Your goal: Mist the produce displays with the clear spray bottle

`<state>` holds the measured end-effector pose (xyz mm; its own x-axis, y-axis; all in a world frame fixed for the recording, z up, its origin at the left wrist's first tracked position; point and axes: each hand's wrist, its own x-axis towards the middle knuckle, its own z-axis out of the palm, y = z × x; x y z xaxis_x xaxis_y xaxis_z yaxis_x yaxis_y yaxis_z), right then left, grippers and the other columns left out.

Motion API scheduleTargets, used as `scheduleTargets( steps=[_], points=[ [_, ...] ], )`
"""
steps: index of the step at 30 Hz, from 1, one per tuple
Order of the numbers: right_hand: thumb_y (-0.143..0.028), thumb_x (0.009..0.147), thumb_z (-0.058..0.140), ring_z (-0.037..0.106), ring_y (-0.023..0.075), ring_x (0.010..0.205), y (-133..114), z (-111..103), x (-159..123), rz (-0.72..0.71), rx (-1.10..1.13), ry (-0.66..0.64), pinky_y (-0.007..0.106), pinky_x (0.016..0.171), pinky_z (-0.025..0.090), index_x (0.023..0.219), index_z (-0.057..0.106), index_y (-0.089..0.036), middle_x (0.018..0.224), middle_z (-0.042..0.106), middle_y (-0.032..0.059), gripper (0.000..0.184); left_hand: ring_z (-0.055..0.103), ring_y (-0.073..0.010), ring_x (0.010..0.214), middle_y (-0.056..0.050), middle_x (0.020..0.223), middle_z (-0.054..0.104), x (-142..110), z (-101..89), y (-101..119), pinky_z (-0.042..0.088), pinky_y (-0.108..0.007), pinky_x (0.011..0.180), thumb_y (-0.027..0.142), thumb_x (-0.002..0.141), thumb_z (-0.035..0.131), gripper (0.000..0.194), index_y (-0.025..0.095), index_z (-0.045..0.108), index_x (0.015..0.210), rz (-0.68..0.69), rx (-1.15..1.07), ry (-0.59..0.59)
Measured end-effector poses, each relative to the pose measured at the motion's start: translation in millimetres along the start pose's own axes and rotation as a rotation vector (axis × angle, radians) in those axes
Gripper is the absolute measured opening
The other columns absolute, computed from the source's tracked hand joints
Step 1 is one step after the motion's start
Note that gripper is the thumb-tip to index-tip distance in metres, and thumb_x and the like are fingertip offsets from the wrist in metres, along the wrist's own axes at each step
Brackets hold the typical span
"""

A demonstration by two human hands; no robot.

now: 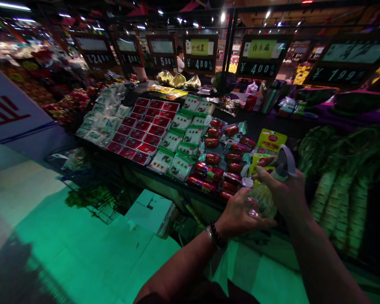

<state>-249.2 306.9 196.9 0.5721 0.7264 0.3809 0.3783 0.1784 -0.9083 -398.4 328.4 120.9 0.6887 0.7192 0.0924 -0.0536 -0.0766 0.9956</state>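
My two hands hold a clear plastic spray bottle (pixel 262 199) in front of a market display counter. My left hand (pixel 237 215) cups the bottle's round body from below; a bead bracelet and a band sit on that wrist. My right hand (pixel 286 192) wraps the neck, fingers closed by the grey trigger head (pixel 285 162). The nozzle points left, toward red sausage packs (pixel 220 169) just beyond my hands. Yellow snack bags (pixel 270 141) lie right behind the bottle.
The sloped counter (pixel 164 179) carries red trays (pixel 142 131) and green-white packets (pixel 180 143). Long green vegetables (pixel 345 185) are stacked at the right. Price boards (pixel 199 52) hang above. A wire basket (pixel 88 190) and a white box (pixel 152 211) sit on the floor at the left.
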Motion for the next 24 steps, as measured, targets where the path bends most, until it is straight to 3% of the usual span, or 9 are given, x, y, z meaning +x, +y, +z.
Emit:
scheduleTargets(
  steps=[3,5,11,13,15,20,24],
  points=[
    [-0.04,0.082,0.088,0.075,0.0206,0.06,-8,4,-5,0.037,-0.066,0.03,0.032,0.058,0.061,0.089,0.069,-0.024,0.075,0.073,-0.0025,0.025,0.077,-0.0297,0.105,-0.01,0.122,0.079,-7,1.7,0,0.063,-0.042,0.089,0.048,0.058,0.106,0.089,0.02,0.063,0.13,0.001,-0.012,0.02],
    [-0.038,0.082,0.087,0.071,0.019,0.057,-10,7,-8,0.049,-0.071,0.029,0.03,0.054,0.058,0.086,0.068,-0.025,0.07,0.07,-0.0036,0.024,0.077,-0.0298,0.106,-0.011,0.122,0.079,-11,1.8,1,0.062,-0.042,0.09,0.049,0.058,0.106,0.089,0.018,0.063,0.129,-0.004,-0.03,0.021],
    [-0.043,0.083,0.088,0.078,0.022,0.078,-4,10,-19,0.065,0.019,-0.059,0.037,0.07,0.068,0.112,0.071,-0.025,0.114,0.079,0.0051,0.038,0.076,-0.0267,0.096,-0.007,0.111,0.081,-27,-1.0,-6,0.06,-0.04,0.084,0.056,0.06,0.104,0.088,0.019,0.062,0.128,-0.057,-0.012,0.02],
    [-0.043,0.084,0.087,0.078,0.0236,0.087,-1,11,-24,0.051,-0.002,-0.078,0.038,0.074,0.068,0.114,0.071,-0.024,0.118,0.078,0.0066,0.039,0.076,-0.0272,0.097,-0.008,0.113,0.081,-34,-1.2,-12,0.06,-0.04,0.085,0.058,0.061,0.103,0.088,0.019,0.061,0.128,-0.055,0.02,0.027],
    [-0.044,0.084,0.086,0.078,0.0236,0.085,2,14,-31,0.084,0.019,-0.092,0.037,0.072,0.068,0.109,0.071,-0.024,0.111,0.078,0.0054,0.036,0.075,-0.0274,0.097,-0.008,0.112,0.081,-40,-1.0,-19,0.06,-0.04,0.085,0.058,0.061,0.103,0.087,0.019,0.062,0.127,-0.079,0.037,0.042],
    [-0.046,0.086,0.083,0.073,0.0212,0.058,18,26,-58,0.245,-0.002,-0.092,0.031,0.054,0.059,0.091,0.063,-0.025,0.072,0.069,-0.003,0.029,0.073,-0.0243,0.092,-0.006,0.107,0.081,-61,-1.8,-36,0.057,-0.036,0.079,0.048,0.058,0.105,0.084,0.018,0.062,0.124,-0.163,-0.026,0.066],
    [-0.048,0.088,0.081,0.072,0.0216,0.057,40,39,-82,0.305,0.003,-0.175,0.033,0.055,0.059,0.093,0.06,-0.026,0.07,0.068,-0.0041,0.031,0.072,-0.021,0.09,-0.005,0.107,0.08,-87,-2.9,-52,0.056,-0.035,0.081,0.045,0.06,0.104,0.079,0.018,0.063,0.122,-0.216,-0.065,0.075]
  ],
)
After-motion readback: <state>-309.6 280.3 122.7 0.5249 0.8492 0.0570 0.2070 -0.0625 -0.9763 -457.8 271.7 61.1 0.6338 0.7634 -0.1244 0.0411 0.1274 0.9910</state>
